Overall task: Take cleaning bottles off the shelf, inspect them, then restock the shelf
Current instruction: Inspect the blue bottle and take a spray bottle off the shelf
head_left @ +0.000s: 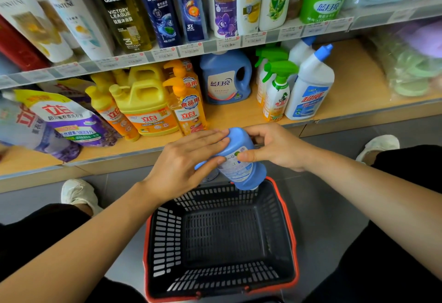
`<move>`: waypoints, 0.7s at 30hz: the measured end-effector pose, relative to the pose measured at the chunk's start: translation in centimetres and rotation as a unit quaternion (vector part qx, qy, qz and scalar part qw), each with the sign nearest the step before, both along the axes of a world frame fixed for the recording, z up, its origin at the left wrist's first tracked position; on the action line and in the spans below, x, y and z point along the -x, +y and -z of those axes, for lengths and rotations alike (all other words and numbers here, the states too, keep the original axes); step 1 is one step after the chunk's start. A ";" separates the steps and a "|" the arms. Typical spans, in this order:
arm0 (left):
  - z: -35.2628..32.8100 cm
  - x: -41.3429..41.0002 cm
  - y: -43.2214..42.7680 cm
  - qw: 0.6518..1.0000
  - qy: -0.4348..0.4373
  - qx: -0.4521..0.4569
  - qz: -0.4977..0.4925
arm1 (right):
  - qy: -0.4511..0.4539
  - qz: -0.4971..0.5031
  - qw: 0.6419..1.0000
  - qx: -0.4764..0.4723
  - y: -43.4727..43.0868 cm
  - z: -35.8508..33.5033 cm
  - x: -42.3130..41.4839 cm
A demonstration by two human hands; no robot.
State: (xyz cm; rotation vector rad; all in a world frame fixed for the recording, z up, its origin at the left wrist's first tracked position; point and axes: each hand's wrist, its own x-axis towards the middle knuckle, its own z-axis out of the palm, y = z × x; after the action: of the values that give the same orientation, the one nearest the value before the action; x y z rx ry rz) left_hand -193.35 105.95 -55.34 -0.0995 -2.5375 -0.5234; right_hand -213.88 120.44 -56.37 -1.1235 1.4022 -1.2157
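Squatting before the lower shelf (354, 82), we hold a blue bottle (239, 142) tilted just off the shelf's front edge, its lower end over the far rim of a black, red-rimmed shopping basket (165, 231). Our left hand (186, 161) clasps it between flat fingers and thumb, and our right hand (275, 147) grips the other side. Its white label is too small to read. Shelved behind are yellow 立白 jugs (143, 102), a blue 蓝月亮 jug (226, 78) and a white 超威 bottle (308, 87), with bare wood toward the right end. Above stand an adidas Victory League bottle (124, 15), CLEAR bottles (157, 8) and a LUX bottle (223, 4).
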 end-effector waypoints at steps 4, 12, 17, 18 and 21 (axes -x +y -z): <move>0.1 0.0 -0.1 0.997 0.048 -0.035 -0.042 | -0.029 0.015 0.999 0.003 0.0 -0.1 0.4; 0.1 0.4 0.6 0.934 0.036 -0.313 -0.166 | -0.042 0.030 0.999 -0.011 0.1 -0.2 0.7; 0.9 0.9 0.4 0.959 -0.025 -0.274 -0.073 | -0.031 0.043 0.998 0.014 0.1 -0.5 0.2; 1.1 1.0 0.3 0.962 -0.032 -0.264 -0.057 | -0.029 0.044 0.998 0.022 0.1 -0.6 0.0; 1.5 1.2 0.1 0.963 -0.040 -0.263 -0.038 | -0.024 0.032 0.999 0.035 0.2 -0.8 -0.4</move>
State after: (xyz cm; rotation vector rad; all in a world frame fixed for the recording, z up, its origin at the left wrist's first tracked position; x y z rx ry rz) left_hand -194.59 106.07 -56.82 0.2161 -2.3770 -1.1674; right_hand -213.52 120.63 -55.61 -1.0959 1.3780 -1.3382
